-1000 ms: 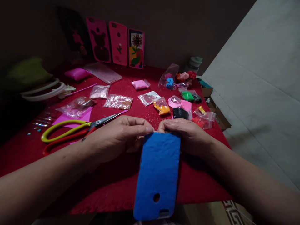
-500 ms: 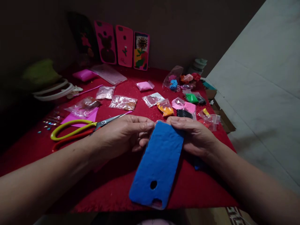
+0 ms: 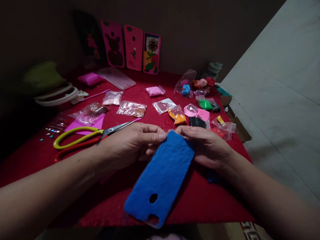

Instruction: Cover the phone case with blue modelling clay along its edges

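Observation:
A phone case covered in bumpy blue clay point(image 3: 165, 170) slants over the front of the red cloth, its holes at the near end. My left hand point(image 3: 136, 140) pinches its far left corner between thumb and fingers. At the far right corner and edge, my right hand point(image 3: 207, 145) has its fingers closed on the same case. Scissors with yellow and red handles point(image 3: 80, 136) lie left of my left hand, partly behind the wrist. A scrap of blue clay point(image 3: 213, 176) shows beneath my right wrist.
Decorated phone cases point(image 3: 133, 48) lean on the back wall. Clay packets, including an orange one point(image 3: 177, 115) and a green one point(image 3: 205, 104), dot the red cloth point(image 3: 212, 203). A clear case point(image 3: 117, 78) lies behind. A white-rimmed basket point(image 3: 57, 96) stands left, cardboard boxes point(image 3: 237, 128) right.
The near end of the blue case has swung left, so the case slants more. Both hands still hold its far end, with only slight shifts of the fingers.

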Available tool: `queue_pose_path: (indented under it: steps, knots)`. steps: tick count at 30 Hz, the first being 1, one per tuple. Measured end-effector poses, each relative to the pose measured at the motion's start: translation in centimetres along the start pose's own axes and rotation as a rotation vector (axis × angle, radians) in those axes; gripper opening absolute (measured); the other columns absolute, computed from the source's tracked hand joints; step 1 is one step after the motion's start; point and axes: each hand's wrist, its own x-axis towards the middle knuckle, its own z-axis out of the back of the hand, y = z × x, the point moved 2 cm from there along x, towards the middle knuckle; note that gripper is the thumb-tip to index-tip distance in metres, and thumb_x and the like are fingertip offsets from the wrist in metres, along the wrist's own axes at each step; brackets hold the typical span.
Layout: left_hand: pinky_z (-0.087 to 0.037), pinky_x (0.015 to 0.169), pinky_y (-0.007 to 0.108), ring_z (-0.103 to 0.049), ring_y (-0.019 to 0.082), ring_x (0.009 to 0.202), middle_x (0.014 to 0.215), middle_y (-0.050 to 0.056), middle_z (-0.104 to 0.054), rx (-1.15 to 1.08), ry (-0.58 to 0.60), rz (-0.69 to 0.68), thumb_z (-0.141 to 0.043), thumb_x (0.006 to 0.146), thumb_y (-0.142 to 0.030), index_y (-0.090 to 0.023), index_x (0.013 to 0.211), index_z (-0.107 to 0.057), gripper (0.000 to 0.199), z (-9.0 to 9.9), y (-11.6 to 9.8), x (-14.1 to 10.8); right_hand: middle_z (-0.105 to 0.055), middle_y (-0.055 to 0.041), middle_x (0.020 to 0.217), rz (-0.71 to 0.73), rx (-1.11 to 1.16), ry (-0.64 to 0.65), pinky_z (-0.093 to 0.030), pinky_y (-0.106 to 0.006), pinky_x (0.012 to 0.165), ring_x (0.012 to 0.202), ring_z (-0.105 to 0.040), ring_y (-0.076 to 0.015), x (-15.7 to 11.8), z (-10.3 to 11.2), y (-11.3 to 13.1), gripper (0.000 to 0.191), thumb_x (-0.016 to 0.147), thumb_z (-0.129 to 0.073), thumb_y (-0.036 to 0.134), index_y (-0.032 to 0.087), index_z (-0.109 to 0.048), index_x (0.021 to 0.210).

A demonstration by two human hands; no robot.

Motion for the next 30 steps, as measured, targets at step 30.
queue_pose_path:
  steps: [30]
  knots:
    - [-0.014, 0.039, 0.02, -0.025, 0.004, 0.038, 0.045, -0.007, -0.037, 0.085, 0.106, 0.128, -0.07, 0.083, -0.033, -0.015, 0.067, -0.058, 0.027, -0.6, 0.83, -0.15, -0.045, 0.0059, 0.057, 0.044, -0.321, -0.063, -0.027, -0.018, 0.049, 0.051, -0.035, -0.0059, -0.98, -0.9, -0.48, 0.016, 0.079, -0.071, 0.026, 0.016, -0.06, 0.071]
